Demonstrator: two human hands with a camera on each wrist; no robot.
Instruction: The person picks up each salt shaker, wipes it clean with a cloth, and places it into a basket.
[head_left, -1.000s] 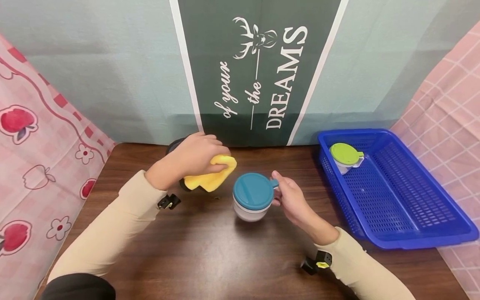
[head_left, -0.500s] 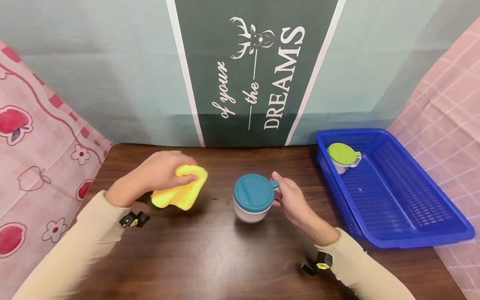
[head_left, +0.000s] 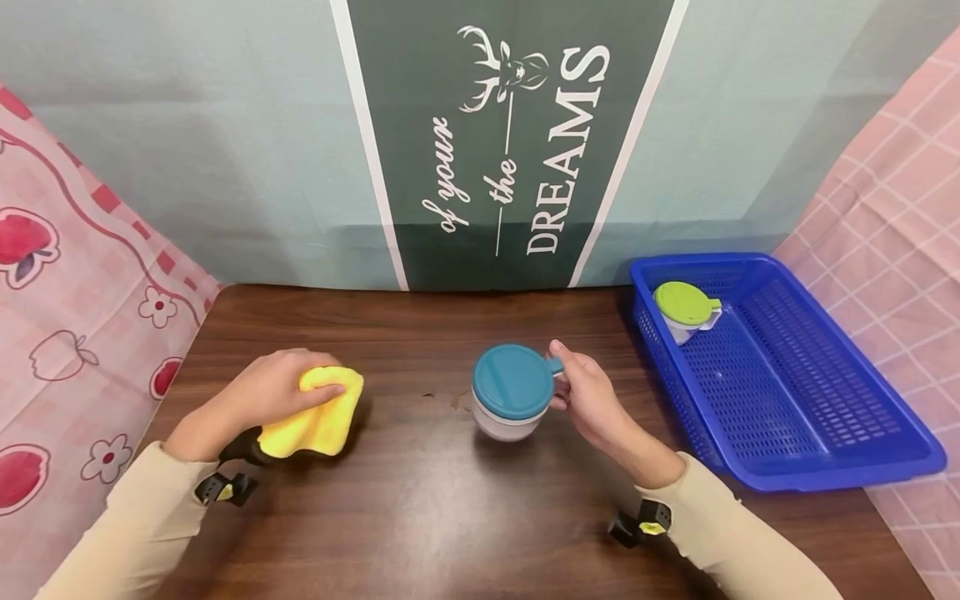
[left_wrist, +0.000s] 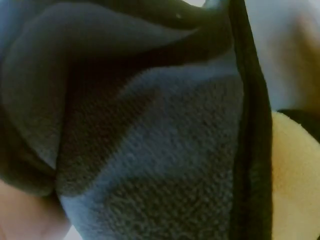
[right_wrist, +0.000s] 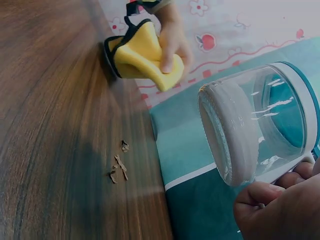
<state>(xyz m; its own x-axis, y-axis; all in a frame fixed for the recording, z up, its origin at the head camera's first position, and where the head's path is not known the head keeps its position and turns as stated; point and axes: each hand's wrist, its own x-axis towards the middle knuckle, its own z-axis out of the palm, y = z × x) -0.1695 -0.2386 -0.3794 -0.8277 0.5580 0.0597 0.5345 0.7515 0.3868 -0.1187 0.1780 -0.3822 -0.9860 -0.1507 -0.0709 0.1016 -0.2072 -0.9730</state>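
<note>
My left hand (head_left: 273,390) grips a yellow cloth (head_left: 315,421) with a dark edge, at the left of the wooden table. The cloth's grey underside (left_wrist: 165,140) fills most of the left wrist view. In my right hand (head_left: 594,408) is the handle of a clear jar (head_left: 513,382) with a teal lid and a whitish band round its base. The right wrist view shows the jar's glass wall (right_wrist: 270,125) and its base held clear of the table. Small brown scraps (right_wrist: 119,167) lie on the wood between the jar and the cloth.
A blue perforated basket (head_left: 678,367) stands at the right. Inside its far left corner sits a second jar with a green lid (head_left: 684,302). Printed fabric (head_left: 480,167) rises behind the table, and pink patterned sheets flank both sides.
My left hand has moved left and nearer to me, carrying the yellow cloth away from the table's back edge. My right hand and the jar have barely shifted.
</note>
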